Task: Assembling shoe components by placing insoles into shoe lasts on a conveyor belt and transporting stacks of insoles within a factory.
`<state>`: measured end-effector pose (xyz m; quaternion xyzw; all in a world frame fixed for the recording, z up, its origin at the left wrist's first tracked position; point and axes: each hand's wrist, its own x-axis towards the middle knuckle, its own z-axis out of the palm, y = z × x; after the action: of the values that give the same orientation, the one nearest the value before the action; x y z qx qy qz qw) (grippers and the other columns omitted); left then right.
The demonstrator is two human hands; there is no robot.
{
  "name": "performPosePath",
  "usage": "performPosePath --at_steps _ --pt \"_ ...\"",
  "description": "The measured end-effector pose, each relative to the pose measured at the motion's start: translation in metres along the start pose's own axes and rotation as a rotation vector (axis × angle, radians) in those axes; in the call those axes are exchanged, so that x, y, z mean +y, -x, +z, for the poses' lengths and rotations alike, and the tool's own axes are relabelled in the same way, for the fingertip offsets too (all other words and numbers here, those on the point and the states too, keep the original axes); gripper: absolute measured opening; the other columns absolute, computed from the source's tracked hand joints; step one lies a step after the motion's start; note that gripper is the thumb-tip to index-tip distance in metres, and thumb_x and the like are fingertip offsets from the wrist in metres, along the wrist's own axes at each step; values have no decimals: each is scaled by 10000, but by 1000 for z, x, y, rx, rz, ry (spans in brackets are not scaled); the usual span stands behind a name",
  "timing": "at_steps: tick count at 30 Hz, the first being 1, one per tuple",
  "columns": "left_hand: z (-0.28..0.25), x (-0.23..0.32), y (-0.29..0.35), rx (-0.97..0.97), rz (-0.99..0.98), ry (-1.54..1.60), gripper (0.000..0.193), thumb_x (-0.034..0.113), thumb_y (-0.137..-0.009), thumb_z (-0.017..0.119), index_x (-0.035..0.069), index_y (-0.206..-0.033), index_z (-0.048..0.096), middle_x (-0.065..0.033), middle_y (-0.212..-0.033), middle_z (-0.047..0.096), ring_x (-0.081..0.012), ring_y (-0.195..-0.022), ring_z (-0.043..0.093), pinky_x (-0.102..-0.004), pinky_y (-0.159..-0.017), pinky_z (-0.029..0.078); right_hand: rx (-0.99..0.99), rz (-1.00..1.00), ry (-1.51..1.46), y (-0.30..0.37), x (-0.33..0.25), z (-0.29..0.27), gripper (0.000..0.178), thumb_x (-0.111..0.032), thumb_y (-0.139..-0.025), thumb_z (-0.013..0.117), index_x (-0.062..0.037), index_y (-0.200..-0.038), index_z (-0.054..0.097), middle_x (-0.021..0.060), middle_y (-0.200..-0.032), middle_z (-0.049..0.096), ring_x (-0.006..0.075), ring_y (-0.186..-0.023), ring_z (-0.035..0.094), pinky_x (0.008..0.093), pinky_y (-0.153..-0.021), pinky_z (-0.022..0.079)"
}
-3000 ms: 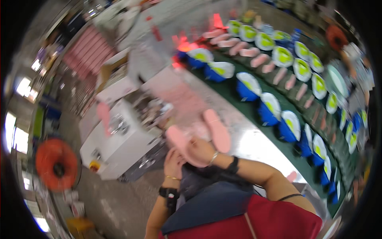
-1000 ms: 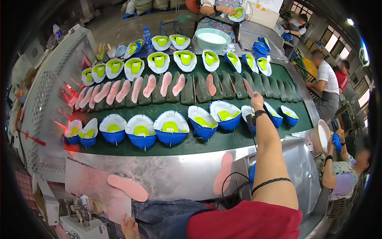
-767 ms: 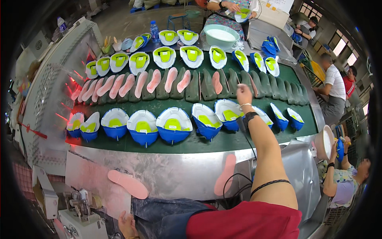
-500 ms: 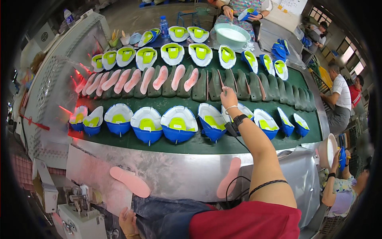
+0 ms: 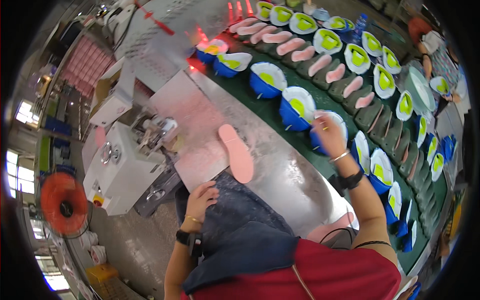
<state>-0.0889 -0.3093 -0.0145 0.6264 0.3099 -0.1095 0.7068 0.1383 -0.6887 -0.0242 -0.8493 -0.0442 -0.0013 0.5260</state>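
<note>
My left hand (image 5: 201, 201) hangs over the dark apron at the bench edge, its fingers loosely bent and apart with nothing in them. Just beyond it a pink insole (image 5: 236, 156) lies flat, partly over a pale board on the metal bench. My right hand (image 5: 328, 134) is raised in front of a blue-and-white shoe upper (image 5: 342, 124); motion blurs its fingers, so I cannot make out whether they hold anything. Another pink insole (image 5: 331, 228) lies beside my right forearm, near a dark cable. Dark green foot-shaped lasts (image 5: 372, 117) stand in a row, several topped with pink insoles (image 5: 320, 65).
A white machine (image 5: 125, 167) with metal rollers stands left of the bench. Blue uppers line both sides of the lasts on the green mat (image 5: 240, 90). An orange round fan (image 5: 65, 204) is at the far left. A person (image 5: 442, 62) works beside a pale basin (image 5: 419, 90).
My view has swung left toward the machine. My right hand has drawn back from the lasts toward the near uppers, and my left hand has risen near the insole at the bench edge.
</note>
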Motion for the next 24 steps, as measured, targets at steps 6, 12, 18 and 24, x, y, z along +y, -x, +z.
performPosePath --at_steps 6,12,18,24 --pt "12 -13 -32 -143 -79 27 427 221 -938 552 25 -1311 480 -106 -1203 556 -192 -1107 540 -323 -866 482 -387 -141 117 58 -28 168 388 -294 -842 614 -22 -1114 564 164 -931 628 297 -831 632 368 -740 497" --pt "41 -36 -80 -168 -172 19 529 292 -918 576 17 -1336 403 -70 -1165 544 -185 -1013 536 -330 -854 472 -326 69 228 74 -13 221 463 -356 -817 634 -1 -1102 545 187 -966 635 326 -864 632 373 -755 497" --pt "37 -25 -89 -272 -306 107 407 408 -849 650 60 -1055 606 12 -904 617 -90 -821 552 -234 -683 436 -349 304 -164 60 -11 219 550 -440 -837 624 61 -1057 567 148 -890 653 161 -793 619 279 -680 496" --pt "43 -19 -64 -130 222 -207 396 389 -837 680 6 -907 605 6 -760 609 -92 -648 535 -186 -552 414 -385 482 -538 57 -38 215 571 -448 -862 602 54 -1133 576 97 -941 653 163 -809 613 266 -700 491"
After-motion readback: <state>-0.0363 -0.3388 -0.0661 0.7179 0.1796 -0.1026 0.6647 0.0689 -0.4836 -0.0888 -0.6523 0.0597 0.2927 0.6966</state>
